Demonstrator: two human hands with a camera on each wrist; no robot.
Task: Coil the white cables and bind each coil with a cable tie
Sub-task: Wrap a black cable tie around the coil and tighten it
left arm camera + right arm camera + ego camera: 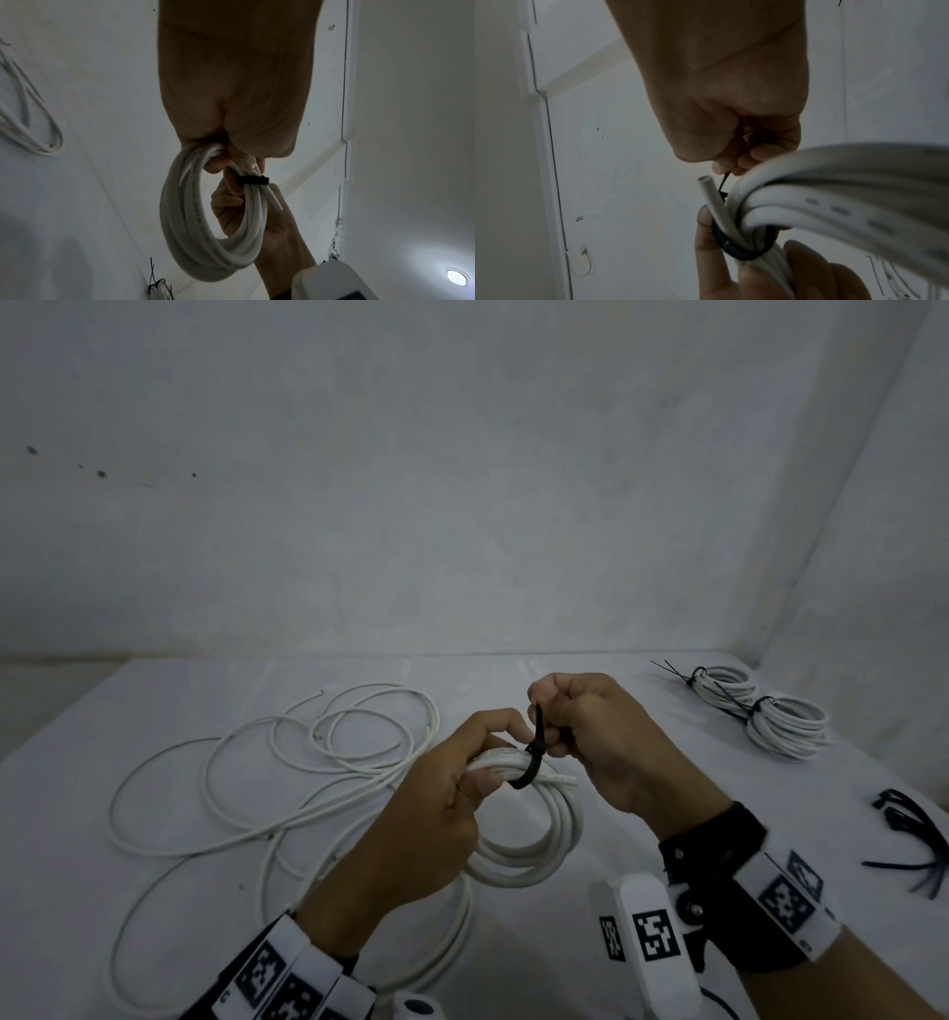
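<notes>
A white cable coil (534, 845) hangs above the table, gripped at its top by my left hand (462, 783). A black cable tie (531, 762) loops around the coil's strands beside the left thumb. My right hand (560, 721) pinches the tie's tail just above the coil. In the left wrist view the cable coil (195, 223) dangles from the fingers with the cable tie (253, 180) round it and a short cable end sticking out. In the right wrist view the cable tie (734, 249) circles the strands and the tail runs up into the right hand (734, 162).
Loose white cables (277, 773) sprawl across the left of the white table (667, 762). Two bound coils (760, 711) lie at the far right. Spare black cable ties (914, 839) lie at the right edge. Walls close the back and right.
</notes>
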